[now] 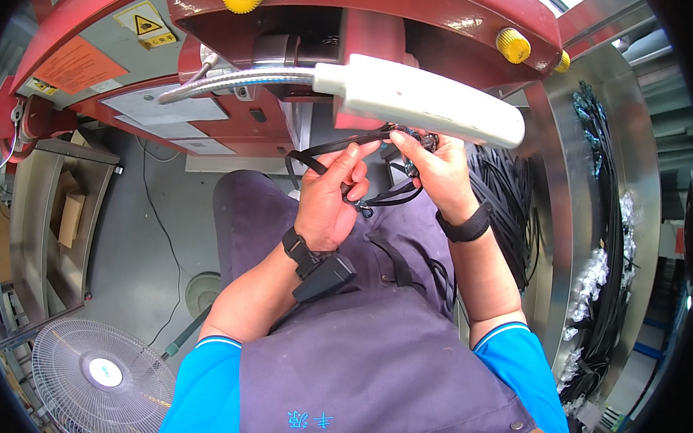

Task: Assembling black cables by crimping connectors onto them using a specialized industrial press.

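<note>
Both hands are pinched on one thin black strap (pixel 351 144), held up just under the white lamp (pixel 425 100) of the red machine (pixel 375 12). The left hand (pixel 330 196) grips the strap's looped end between thumb and fingers; the right hand (pixel 436 170) clasps the other end, where a small dark fitting (pixel 426 140) sits at the fingertips. More strap hangs down over the grey apron (pixel 369 361). Judging by this, the piece is still being worked in hand. A heap of black straps (pixel 506 194) lies on the steel table (pixel 554 253) to the right; a floor fan (pixel 103 376) stands at lower left.
</note>
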Demonstrator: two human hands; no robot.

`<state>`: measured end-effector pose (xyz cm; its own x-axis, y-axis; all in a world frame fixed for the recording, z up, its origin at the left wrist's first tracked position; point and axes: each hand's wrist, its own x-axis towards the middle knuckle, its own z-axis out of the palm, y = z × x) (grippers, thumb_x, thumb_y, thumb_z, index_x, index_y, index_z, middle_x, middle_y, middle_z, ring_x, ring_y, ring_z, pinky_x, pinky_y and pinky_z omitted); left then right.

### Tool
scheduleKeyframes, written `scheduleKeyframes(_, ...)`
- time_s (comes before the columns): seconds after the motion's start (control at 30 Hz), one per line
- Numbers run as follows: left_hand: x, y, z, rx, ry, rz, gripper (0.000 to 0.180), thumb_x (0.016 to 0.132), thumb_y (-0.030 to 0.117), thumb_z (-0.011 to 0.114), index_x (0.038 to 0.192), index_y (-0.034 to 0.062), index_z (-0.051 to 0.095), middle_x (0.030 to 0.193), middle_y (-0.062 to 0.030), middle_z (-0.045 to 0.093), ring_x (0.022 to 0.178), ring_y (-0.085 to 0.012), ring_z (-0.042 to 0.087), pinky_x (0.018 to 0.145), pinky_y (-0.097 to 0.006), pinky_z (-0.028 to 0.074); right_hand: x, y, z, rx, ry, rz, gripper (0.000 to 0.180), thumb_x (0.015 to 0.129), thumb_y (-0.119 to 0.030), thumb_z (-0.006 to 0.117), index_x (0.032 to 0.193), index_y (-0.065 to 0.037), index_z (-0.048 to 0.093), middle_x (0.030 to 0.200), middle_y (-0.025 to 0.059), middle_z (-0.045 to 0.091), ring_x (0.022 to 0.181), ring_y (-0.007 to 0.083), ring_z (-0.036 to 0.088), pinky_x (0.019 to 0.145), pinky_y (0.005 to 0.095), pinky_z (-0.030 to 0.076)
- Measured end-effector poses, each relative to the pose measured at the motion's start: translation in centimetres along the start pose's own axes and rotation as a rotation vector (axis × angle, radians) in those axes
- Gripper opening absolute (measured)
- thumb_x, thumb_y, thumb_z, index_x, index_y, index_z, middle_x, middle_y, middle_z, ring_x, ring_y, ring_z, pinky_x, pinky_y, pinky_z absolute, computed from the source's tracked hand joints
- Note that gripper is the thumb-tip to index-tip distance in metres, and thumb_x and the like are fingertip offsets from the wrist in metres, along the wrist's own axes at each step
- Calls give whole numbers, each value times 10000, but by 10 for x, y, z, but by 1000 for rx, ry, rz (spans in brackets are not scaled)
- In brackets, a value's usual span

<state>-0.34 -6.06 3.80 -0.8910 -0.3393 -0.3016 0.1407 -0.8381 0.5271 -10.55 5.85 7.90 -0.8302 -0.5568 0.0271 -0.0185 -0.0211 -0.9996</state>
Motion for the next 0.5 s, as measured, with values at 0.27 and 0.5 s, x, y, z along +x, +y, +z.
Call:
scheduleKeyframes(0.27, 4, -3, -8, -18, -23, -6, 249, 913, 171, 595, 1053, -32, 633, 1083, -128, 638, 650, -41, 424, 482, -186, 328, 5, 6, 0, -55, -8, 38, 147, 870, -141, 650, 932, -13, 686, 763, -11, 656, 541, 13, 474, 455, 185, 348)
scheduleKeyframes(0.5, 3, -1, 2, -37, -22, -8, 257, 916, 167, 591, 1064, -39, 629, 1037, -96, 644, 647, -39, 421, 484, -189, 323, 5, 8, -2, -52, 30, 25, 142, 866, -138, 657, 917, -6, 677, 797, -4, 666, 501, 7, 461, 419, 185, 339)
